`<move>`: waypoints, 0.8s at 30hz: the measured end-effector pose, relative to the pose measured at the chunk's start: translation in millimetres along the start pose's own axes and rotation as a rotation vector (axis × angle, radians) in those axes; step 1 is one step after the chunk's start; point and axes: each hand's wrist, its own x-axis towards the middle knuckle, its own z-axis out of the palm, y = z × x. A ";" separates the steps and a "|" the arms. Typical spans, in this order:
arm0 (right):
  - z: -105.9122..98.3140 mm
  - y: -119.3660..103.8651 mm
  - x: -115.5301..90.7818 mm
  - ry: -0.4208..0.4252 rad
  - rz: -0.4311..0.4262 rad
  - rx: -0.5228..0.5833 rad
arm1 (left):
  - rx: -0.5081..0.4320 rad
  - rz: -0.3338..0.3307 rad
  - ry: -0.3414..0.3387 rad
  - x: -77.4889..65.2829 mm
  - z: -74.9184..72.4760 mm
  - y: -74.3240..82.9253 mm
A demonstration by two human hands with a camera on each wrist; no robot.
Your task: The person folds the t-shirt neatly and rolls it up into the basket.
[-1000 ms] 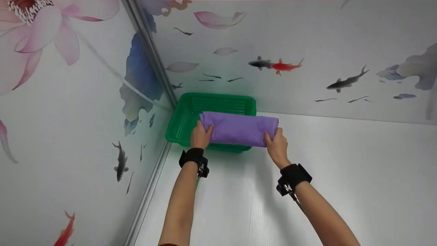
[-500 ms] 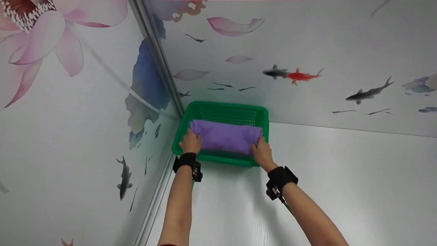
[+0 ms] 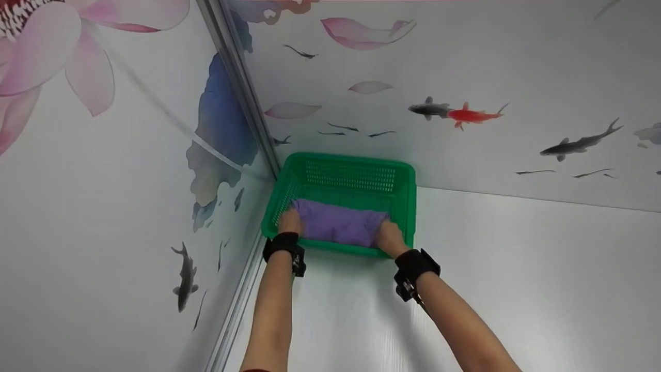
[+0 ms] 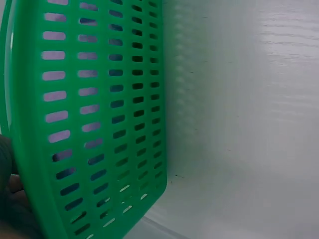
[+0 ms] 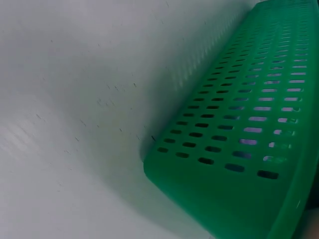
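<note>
A folded purple cloth point(image 3: 341, 222) lies low inside a green plastic basket point(image 3: 356, 159), near its front wall. My left hand point(image 3: 290, 221) grips the cloth's left end, and my right hand point(image 3: 391, 238) holds its right end; both reach over the front rim and their fingertips are hidden. In the left wrist view, the basket's slotted wall point(image 4: 102, 64) fills the left side, with purple showing through the slots and part of the hand at the lower left edge. The right wrist view shows the slotted outer wall point(image 5: 239, 99), purple behind it.
The basket stands on a white surface point(image 3: 490, 268) in a corner. A white back wall point(image 3: 465, 67) and a left wall point(image 3: 103, 206), both printed with fish and petals, meet at a metal strip point(image 3: 242, 82). Black wrist straps point(image 3: 417, 266) are on both forearms.
Both hands have moved left and down with the purple cloth, from above the basket's front and right part to inside it. The head view has shifted slightly.
</note>
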 end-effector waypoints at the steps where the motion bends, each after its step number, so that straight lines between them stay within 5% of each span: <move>1: -2.6 -0.8 -0.7 -0.017 0.024 -0.002 | 0.005 -0.014 -0.035 11.7 15.2 -10.8; 3: -16.6 -10.0 -8.4 -0.051 0.041 -0.004 | 0.008 -0.033 -0.054 12.8 17.0 -10.0; 7: -36.2 -15.8 -20.2 -0.017 -0.026 -0.043 | -0.016 -0.014 -0.091 -67.8 -99.6 88.1; 9: -65.8 -42.5 -40.3 -0.031 -0.025 -0.021 | -0.033 0.002 -0.096 -100.3 -148.1 132.2; 12: -108.6 -86.4 -72.8 0.036 -0.114 0.054 | -0.058 0.035 -0.069 -123.2 -184.9 169.1; 14: -137.4 -113.0 -92.3 0.019 -0.127 0.124 | -0.051 0.093 -0.011 -129.3 -190.9 181.0; 17: -156.7 -123.6 -104.1 0.047 -0.175 0.145 | -0.040 0.169 0.067 -131.9 -190.5 190.2; 24: -175.3 -100.8 -114.2 0.134 -0.259 0.080 | -0.052 0.317 0.206 -139.3 -181.6 208.8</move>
